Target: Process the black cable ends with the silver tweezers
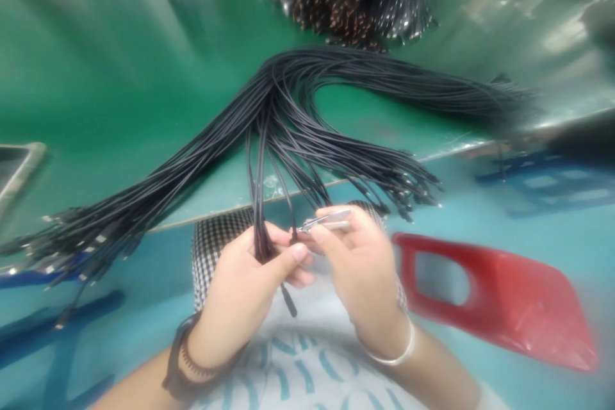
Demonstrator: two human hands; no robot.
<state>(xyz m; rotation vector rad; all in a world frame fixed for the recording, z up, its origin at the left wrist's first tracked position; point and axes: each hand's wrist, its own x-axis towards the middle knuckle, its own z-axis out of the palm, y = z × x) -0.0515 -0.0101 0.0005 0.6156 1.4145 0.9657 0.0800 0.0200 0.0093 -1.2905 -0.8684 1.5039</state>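
Note:
My left hand is closed round a few thin black cables that hang down from the big cable bundle on the green table. One cable end pokes out below the palm. My right hand pinches a small silvery metal tool held against a cable tip beside my left thumb. Both hands are in front of my chest, just below the table edge.
A heap of cables with shiny connector ends lies at the back of the table. More connector ends fan out at the left and right. A red plastic stool stands at my right, blue frames lower left.

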